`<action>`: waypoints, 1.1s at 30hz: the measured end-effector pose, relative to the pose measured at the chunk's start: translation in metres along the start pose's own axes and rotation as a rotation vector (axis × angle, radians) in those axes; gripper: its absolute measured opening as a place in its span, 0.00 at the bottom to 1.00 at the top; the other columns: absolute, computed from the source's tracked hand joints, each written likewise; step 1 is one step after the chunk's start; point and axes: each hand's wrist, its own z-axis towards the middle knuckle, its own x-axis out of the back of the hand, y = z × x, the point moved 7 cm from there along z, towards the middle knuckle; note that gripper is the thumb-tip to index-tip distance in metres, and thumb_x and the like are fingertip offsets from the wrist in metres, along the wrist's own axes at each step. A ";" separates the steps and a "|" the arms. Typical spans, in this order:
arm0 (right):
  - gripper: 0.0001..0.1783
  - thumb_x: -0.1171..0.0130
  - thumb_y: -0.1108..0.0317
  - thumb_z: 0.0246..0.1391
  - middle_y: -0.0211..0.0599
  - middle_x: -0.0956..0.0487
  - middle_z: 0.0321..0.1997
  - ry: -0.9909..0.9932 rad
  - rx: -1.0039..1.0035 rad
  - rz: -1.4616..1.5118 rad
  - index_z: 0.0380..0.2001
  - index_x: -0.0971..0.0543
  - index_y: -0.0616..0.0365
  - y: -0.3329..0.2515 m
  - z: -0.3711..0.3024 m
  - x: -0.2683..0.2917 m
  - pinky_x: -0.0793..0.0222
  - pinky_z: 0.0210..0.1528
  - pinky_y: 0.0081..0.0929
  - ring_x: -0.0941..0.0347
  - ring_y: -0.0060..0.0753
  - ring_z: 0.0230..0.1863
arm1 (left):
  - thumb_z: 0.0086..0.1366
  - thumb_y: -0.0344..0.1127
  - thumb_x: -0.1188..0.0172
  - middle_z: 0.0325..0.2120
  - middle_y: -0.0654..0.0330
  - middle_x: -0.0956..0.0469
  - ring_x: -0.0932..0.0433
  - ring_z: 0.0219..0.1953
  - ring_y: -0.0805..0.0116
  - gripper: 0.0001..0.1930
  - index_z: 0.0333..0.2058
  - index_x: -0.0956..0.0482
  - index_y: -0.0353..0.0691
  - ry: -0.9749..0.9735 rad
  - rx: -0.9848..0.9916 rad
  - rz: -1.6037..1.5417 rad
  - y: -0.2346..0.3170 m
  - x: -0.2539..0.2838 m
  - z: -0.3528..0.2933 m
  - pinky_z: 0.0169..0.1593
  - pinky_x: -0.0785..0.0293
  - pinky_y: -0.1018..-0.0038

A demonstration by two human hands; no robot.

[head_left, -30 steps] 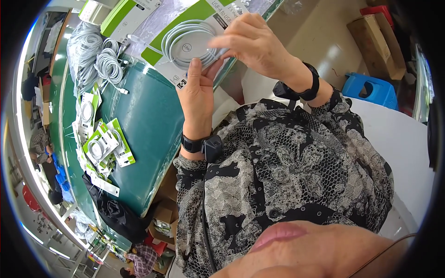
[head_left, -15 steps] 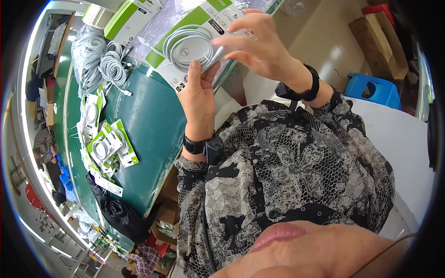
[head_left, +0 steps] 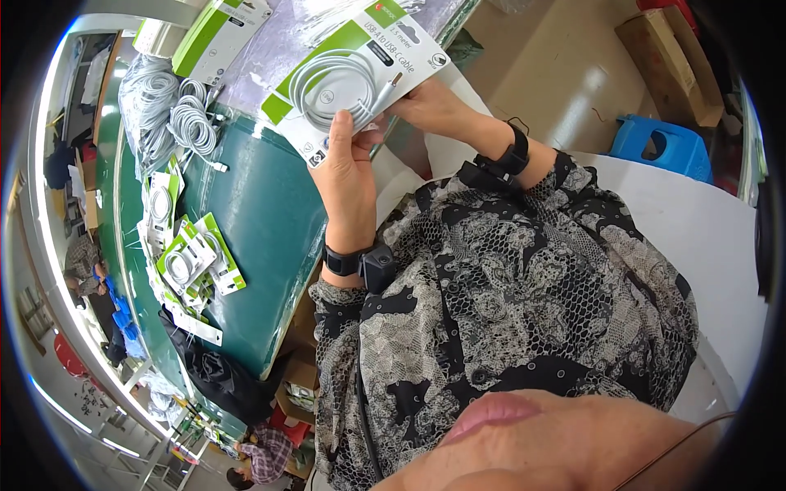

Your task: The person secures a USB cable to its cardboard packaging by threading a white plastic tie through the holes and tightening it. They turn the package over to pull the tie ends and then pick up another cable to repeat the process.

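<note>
A white and green retail card (head_left: 417, 57) is held over the table's edge, tilted, with a coiled pale grey cable (head_left: 300, 88) lying on its front. My left hand (head_left: 350, 192) grips the card's lower edge, its thumb pressed on the coil and its other fingers partly hidden behind. One metal cable plug (head_left: 396, 80) points up at the coil's right side. Against the card's right edge is my right hand (head_left: 442, 108); its fingers are hidden behind the card, so their grip cannot be seen.
On the green table (head_left: 262, 204) lie packaged cables (head_left: 182, 263), a loose cable bundle (head_left: 191, 123) and a bagged bundle (head_left: 150, 98). Clear plastic sleeves (head_left: 282, 37) and a green-white box (head_left: 214, 41) are behind. A blue stool (head_left: 667, 147) and cardboard box (head_left: 675, 69) stand right.
My right hand has moved down from above the plug to behind the card's right edge. The plug and the card's upper part are now uncovered. My left hand keeps its hold.
</note>
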 end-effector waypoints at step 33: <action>0.12 0.38 0.74 0.45 0.33 0.29 0.45 -0.123 0.734 -0.877 0.36 0.26 0.58 -0.084 -0.020 -0.006 0.30 0.46 0.30 0.29 0.34 0.46 | 0.57 0.24 0.36 0.46 0.54 0.26 0.24 0.46 0.61 0.26 0.54 0.36 0.32 -0.168 -0.075 0.125 -0.002 0.014 0.002 0.48 0.21 0.64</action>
